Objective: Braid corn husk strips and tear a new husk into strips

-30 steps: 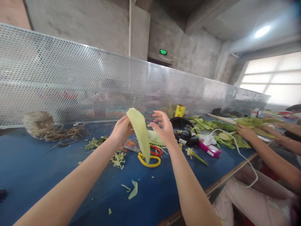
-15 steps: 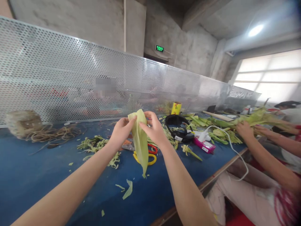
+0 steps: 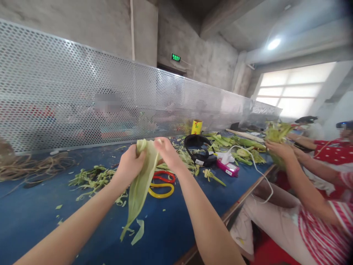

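A pale green corn husk [image 3: 141, 180] hangs down over the blue table, its narrow tip pointing towards me. My left hand [image 3: 129, 165] is closed round the husk's upper left side. At its upper right edge, my right hand [image 3: 168, 152] pinches the husk between thumb and fingers. Behind and right of the husk lie scissors [image 3: 161, 190] with one red and one yellow handle loop; the husk and my left hand hide their blades. A small torn husk strip [image 3: 138, 232] rests on the table below the hanging tip.
Husk scraps [image 3: 92, 180] and tangled twine [image 3: 41, 167] lie on the left. A black headset [image 3: 200, 149], a pink box [image 3: 228, 168], a white cable [image 3: 261, 171] and a yellow roll [image 3: 196, 127] are on the right. A perforated metal screen [image 3: 116, 81] runs behind. A co-worker's hands [image 3: 280, 149] hold husks.
The husk has swung so its tip points left and towards me, and my hands have spread slightly apart. The view has turned right. The co-worker's hands have raised their husks upright.
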### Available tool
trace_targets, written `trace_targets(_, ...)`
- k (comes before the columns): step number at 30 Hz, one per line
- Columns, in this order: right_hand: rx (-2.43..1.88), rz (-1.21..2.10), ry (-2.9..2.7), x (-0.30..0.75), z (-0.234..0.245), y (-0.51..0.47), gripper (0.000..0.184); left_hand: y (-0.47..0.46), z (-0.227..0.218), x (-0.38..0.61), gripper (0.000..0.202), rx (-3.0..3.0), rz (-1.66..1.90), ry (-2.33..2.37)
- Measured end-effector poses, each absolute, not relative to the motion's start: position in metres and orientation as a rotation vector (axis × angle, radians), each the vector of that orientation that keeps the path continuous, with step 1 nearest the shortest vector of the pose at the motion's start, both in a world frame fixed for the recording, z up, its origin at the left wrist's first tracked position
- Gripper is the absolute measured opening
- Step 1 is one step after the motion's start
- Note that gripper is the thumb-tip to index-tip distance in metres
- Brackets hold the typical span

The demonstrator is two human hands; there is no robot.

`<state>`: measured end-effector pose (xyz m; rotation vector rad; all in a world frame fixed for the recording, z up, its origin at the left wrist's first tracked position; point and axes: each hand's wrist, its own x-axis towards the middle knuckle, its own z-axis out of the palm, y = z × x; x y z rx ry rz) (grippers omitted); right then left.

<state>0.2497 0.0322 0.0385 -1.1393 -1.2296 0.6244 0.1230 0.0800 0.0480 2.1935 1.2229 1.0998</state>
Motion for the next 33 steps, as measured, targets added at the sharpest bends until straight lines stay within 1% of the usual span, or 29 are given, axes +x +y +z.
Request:
trace_targets(2, -1.193, 0.560, -1.196, 0.251, 0.037, 0.032, 0.041, 0.077, 0.047, 0.123, 0.020, 2.241, 1.098, 1.227)
trace_targets(5, -1.179, 0.520, -1.122, 0.259, 0.036, 0.036, 0.020, 0.074, 0.046, 0.121, 0.037, 2.305, 1.179, 1.195)
trace_targets(6, -1.164, 0.516, -1.109, 0.261, 0.036, 0.037, 0.016, 0.074, 0.046, 0.120, 0.041, 2.380, 1.250, 1.180)
trace_targets(7, -1.148, 0.512, -1.096, 0.264, 0.037, 0.038, 0.014, 0.074, 0.046, 0.119, 0.041, 2.483, 1.328, 1.167)
trace_targets(10, -1.104, 0.505, -1.059, 0.267, 0.040, 0.038, 0.015, 0.076, 0.046, 0.116, 0.029, 2.749, 1.508, 1.157)
trace_targets(12, -1.078, 0.506, -1.034, 0.265, 0.043, 0.035, 0.014, 0.078, 0.048, 0.115, 0.026, 2.745, 1.529, 1.139)
trace_targets(19, -1.017, 0.577, -0.998, 0.269, 0.043, 0.033, 0.010, 0.079, 0.059, 0.115, 0.014, 2.354, 1.342, 1.057)
trace_targets(23, -1.002, 0.608, -0.983, 0.275, 0.040, 0.036, 0.011, 0.086, 0.056, 0.116, 0.016, 2.059, 1.250, 0.935)
trace_targets(29, -0.933, 0.689, -1.003, 0.278, 0.041, 0.031, 0.013, 0.096, 0.050, 0.116, 0.020, 2.039, 1.172, 0.862)
trace_targets(31, -0.902, 0.775, -1.047, 0.277, 0.042, 0.029, 0.017, 0.096, 0.050, 0.114, 0.017, 2.139, 1.264, 0.904)
trace_targets(33, -0.878, 0.874, -1.099, 0.275, 0.044, 0.026, 0.020, 0.093, 0.051, 0.112, 0.017, 2.308, 1.452, 0.959)
